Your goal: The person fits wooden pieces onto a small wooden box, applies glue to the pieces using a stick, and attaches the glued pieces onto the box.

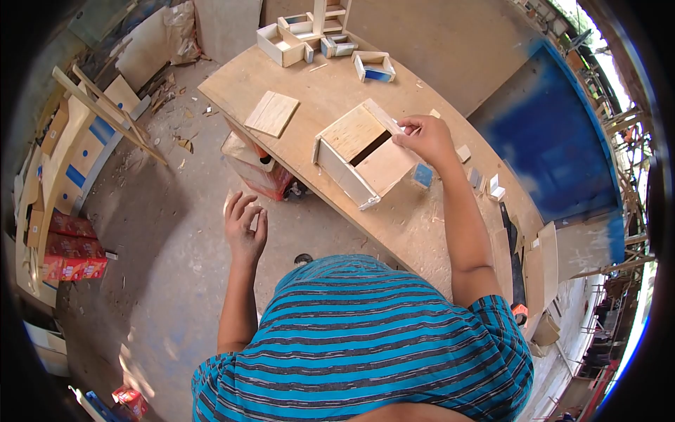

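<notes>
A wooden box (348, 133) lies on the wooden table (309, 84), with a dark gap between two of its top panels. My right hand (425, 139) is at the box's right corner, thumb and fingers pinched together there; what is between them is too small to make out. My left hand (245, 226) hangs in the air off the table's near edge, fingers curled loosely apart and holding nothing. A square wooden panel (273, 114) lies to the left of the box. A blue block (422, 175) sits just right of the box, below my right hand.
Small open wooden boxes (283, 45) and a small tray with blue inside (374, 67) stand at the table's far end. Offcuts (496, 188) and a black tool lie to the right. Under the table is a wrapped bundle (256, 169). Red cartons (74, 246) stand at left.
</notes>
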### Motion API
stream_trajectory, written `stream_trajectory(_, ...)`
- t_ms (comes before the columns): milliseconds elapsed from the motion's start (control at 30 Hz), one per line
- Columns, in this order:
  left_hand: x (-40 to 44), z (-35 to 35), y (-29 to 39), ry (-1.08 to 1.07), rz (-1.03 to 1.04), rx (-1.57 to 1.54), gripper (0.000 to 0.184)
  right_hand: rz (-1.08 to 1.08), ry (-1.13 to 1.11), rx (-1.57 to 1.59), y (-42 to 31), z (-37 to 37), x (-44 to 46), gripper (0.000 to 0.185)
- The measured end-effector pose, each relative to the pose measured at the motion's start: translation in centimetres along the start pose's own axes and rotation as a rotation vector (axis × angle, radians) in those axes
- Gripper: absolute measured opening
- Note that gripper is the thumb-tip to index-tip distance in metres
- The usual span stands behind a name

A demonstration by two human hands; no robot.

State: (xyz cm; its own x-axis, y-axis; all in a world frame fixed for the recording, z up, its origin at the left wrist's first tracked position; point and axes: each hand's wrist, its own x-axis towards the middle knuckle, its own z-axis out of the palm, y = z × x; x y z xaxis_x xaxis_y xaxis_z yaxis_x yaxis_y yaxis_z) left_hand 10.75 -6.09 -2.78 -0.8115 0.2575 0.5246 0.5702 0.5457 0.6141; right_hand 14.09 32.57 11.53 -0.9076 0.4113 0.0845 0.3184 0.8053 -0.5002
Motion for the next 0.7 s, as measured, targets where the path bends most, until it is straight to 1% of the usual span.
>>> stream_trajectory(333, -0.13, -0.05, -0.35, 0.001, -0.004, -0.003, 0.003, -0.008, 0.010, -0.021, -0.20, 0.03, 0.00, 0.041)
stream_trajectory(533, -0.02, 0.15, -0.50, 0.006, -0.003, -0.012, 0.004, 0.030, 0.013, -0.039, -0.90, -0.12, 0.02, 0.039)
stream_trajectory(700, 0.14, 0.29, -0.73, -0.002, -0.007, -0.006, 0.004, 0.003, 0.017, -0.015, -0.27, 0.19, 0.21, 0.036)
